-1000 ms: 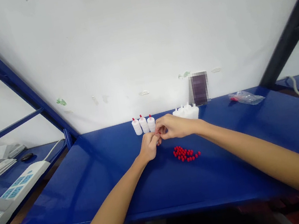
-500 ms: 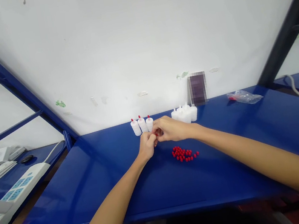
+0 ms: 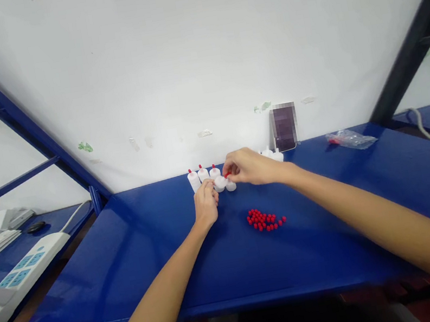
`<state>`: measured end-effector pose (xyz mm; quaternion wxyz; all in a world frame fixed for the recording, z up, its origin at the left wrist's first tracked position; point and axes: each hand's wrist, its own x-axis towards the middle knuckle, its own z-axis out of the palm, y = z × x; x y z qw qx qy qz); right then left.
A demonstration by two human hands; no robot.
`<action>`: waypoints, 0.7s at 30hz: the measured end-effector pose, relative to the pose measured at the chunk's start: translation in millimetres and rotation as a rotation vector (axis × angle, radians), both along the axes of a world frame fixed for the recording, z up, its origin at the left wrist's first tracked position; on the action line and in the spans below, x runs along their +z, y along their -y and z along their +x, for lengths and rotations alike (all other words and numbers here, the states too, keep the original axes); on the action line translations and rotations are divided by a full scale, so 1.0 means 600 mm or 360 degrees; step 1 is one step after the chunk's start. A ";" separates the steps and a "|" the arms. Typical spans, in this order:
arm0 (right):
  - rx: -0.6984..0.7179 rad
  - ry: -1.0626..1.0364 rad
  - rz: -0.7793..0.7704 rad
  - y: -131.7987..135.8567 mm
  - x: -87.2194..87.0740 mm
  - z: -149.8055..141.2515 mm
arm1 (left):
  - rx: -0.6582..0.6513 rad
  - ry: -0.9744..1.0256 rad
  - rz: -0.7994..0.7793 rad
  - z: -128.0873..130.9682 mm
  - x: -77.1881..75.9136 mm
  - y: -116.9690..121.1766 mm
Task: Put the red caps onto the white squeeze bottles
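A white bottle (image 3: pixel 220 183), pinched in the left hand (image 3: pixel 206 204), juts out to the right. The right hand (image 3: pixel 249 167) pinches a red cap (image 3: pixel 226 175) just beside the bottle.

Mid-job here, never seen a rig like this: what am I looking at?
No machine: this is a person working bare-handed, filmed by a camera worn on the head, looking forward and down. The left hand seems to grip a white plastic bottle. The right hand seems to pinch a small red cap above another white bottle; whether attached is unclear. On the blue tabletop, loose red caps lie nearer the wearer, three red-tipped white bottles stand behind the left hand, and more white bottles are partly hidden behind the right hand.
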<state>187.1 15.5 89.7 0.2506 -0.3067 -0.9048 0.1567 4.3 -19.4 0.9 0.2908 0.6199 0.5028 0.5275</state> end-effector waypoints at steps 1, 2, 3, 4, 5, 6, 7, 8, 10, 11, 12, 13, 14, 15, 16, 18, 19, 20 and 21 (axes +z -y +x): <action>-0.0093 0.0039 0.0066 -0.007 0.002 0.005 | 0.0074 -0.0048 -0.0003 -0.001 0.001 0.000; -0.0157 0.0085 0.0135 -0.014 0.000 0.009 | 0.0119 -0.0086 -0.0003 -0.002 0.000 -0.001; -0.0192 0.0132 0.0198 -0.021 -0.004 0.011 | 0.0137 -0.0114 0.0001 -0.003 -0.001 -0.002; -0.0203 0.0180 0.0252 -0.028 -0.010 0.011 | 0.0134 -0.0136 0.0010 -0.004 -0.002 -0.003; -0.0197 0.0225 0.0295 -0.034 -0.017 0.011 | 0.0127 -0.0156 0.0022 -0.005 -0.004 -0.004; -0.0184 0.0264 0.0328 -0.038 -0.025 0.008 | 0.0119 -0.0176 0.0032 -0.006 -0.006 -0.005; -0.0173 0.0293 0.0352 -0.042 -0.033 0.005 | 0.0114 -0.0196 0.0036 -0.007 -0.007 -0.006; -0.0166 0.0314 0.0368 -0.045 -0.039 0.002 | 0.0112 -0.0212 0.0036 -0.008 -0.009 -0.007; -0.0169 0.0337 0.0383 -0.049 -0.050 -0.006 | 0.0111 -0.0223 0.0033 -0.009 -0.010 -0.008; -0.0176 0.0340 0.0390 -0.051 -0.054 -0.009 | 0.0109 -0.0217 0.0030 -0.009 -0.010 -0.007; -0.0185 0.0338 0.0397 -0.052 -0.058 -0.012 | 0.0104 -0.0210 0.0024 -0.009 -0.010 -0.007; -0.0192 0.0332 0.0404 -0.055 -0.061 -0.014 | 0.0098 -0.0201 0.0019 -0.009 -0.009 -0.006; -0.0195 0.0326 0.0407 -0.057 -0.064 -0.016 | 0.0090 -0.0197 0.0018 -0.009 -0.008 -0.006; -0.0198 0.0319 0.0406 -0.059 -0.066 -0.016 | 0.0079 -0.0198 0.0024 -0.009 -0.008 -0.005; -0.0199 0.0313 0.0403 -0.062 -0.068 -0.017 | 0.0067 -0.0202 0.0036 -0.009 -0.007 -0.004; -0.0209 0.0305 0.0394 -0.064 -0.067 -0.016 | 0.0043 -0.0193 0.0051 -0.008 -0.008 -0.002; -0.0223 0.0294 0.0397 -0.064 -0.065 -0.015 | 0.0028 -0.0172 0.0043 -0.008 -0.008 -0.001; -0.0240 0.0272 0.0407 -0.062 -0.061 -0.015 | 0.0010 -0.0142 0.0029 -0.008 -0.009 0.000; -0.0256 0.0236 0.0423 -0.058 -0.057 -0.014 | -0.0016 -0.0106 0.0014 -0.008 -0.010 0.001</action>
